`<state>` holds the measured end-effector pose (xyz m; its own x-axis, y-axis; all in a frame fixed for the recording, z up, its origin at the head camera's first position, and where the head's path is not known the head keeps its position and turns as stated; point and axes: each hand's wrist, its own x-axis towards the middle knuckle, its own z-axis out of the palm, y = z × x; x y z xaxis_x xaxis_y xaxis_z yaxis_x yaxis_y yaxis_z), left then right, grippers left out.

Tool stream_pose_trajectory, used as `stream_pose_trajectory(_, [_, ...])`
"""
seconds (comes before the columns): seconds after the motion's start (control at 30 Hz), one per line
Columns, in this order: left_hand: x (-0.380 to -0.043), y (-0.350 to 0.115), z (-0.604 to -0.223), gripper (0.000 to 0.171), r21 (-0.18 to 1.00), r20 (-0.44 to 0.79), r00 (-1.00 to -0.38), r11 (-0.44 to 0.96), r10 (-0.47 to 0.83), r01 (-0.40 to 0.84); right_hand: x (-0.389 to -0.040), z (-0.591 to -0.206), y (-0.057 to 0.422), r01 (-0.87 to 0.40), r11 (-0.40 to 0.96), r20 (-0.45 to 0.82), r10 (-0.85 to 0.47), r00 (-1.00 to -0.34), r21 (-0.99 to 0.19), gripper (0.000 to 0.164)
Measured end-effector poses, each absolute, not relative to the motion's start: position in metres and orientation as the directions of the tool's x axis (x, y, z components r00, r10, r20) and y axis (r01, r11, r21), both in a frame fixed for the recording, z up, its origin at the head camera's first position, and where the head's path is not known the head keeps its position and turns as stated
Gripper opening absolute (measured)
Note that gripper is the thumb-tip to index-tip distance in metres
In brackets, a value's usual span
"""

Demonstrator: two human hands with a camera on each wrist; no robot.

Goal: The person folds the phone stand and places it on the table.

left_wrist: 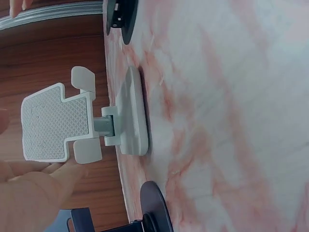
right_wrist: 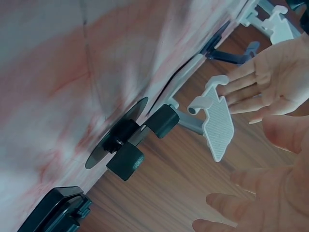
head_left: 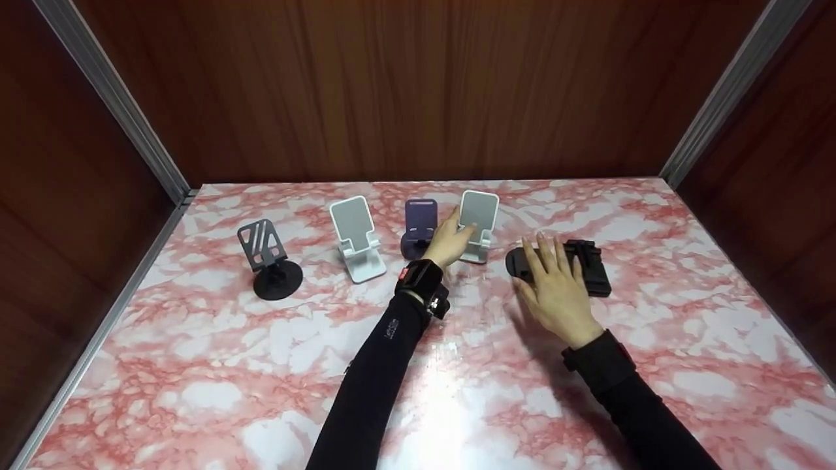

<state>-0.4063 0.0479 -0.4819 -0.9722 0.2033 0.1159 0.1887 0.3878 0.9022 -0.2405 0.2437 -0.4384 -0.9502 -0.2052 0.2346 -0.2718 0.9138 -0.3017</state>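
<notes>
My left hand point(head_left: 450, 241) reaches to the left edge of a white phone stand point(head_left: 479, 212) with a grey pad. Its fingers look straight in the right wrist view, fingertips right at the plate of that stand point(right_wrist: 219, 125). Further right, my right hand point(head_left: 557, 297) is spread with fingers extended over two black phone stands. One has a round base point(head_left: 516, 263); the other is a folded, blocky stand point(head_left: 597, 277). The right hand partly hides both in the head view, while the right wrist view shows the round-based stand point(right_wrist: 128, 140) apart from the fingers.
A purple phone stand point(head_left: 421, 217) stands just left of my left hand. Further left are another white phone stand point(head_left: 354, 225) and a dark grey one point(head_left: 261, 245) on a round base. Wooden panels point(head_left: 418, 91) enclose the pink marbled table point(head_left: 215, 391) at the back and sides.
</notes>
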Motion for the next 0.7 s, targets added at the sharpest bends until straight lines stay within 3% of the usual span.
stream_pose_trajectory(0.23, [-0.406,0.051,-0.483,0.051,0.922,0.176,-0.975,0.324,0.137,0.212,-0.24,-0.439,0.245,-0.28,0.912,0.243,-0.21,-0.947,-0.301,0.069])
stream_pose_trajectory(0.5, [-0.403,0.052,-0.478,0.032,0.902,0.189,-0.98,0.385,0.062,0.198,-0.241,-0.438,0.246,-0.274,0.911,0.23,-0.208,-0.951,-0.309,0.069])
stream_pose_trajectory(0.7, [-0.393,0.046,-0.468,0.017,0.863,0.284,-0.959,0.443,-0.026,0.244,-0.241,-0.438,0.245,-0.277,0.907,0.23,-0.21,-0.95,-0.317,0.068])
